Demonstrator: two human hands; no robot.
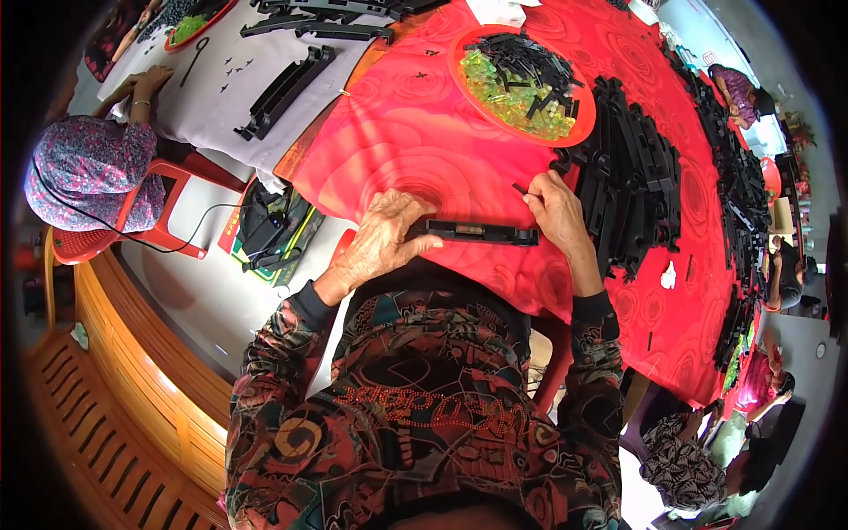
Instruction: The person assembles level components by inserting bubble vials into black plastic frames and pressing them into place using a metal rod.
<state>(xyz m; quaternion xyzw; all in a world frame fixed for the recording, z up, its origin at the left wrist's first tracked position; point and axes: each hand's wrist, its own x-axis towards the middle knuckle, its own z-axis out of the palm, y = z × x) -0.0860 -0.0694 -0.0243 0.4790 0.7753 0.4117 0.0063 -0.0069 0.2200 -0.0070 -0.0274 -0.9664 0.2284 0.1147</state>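
My left hand (389, 231) is closed on the left end of a long black plastic frame (503, 234), with the thumb along its near side. The frame lies sideways near the table's front edge, and a small yellowish piece (468, 229) shows in its middle. Just beyond its right end, my right hand (555, 210) pinches a small thin black strip (519, 188) between thumb and fingers. Farther off, an orange-red bowl (586, 119) holds clear yellow-green pieces (505, 97) and many black strips (530, 57).
Black frames (629, 177) are piled right of my right hand, with more along the right edge. A red rose-patterned cloth (397, 132) covers my table. At left, a person (97, 177) sits by a pale-covered table (208, 106) bearing another black frame (287, 93). Other people sit at right.
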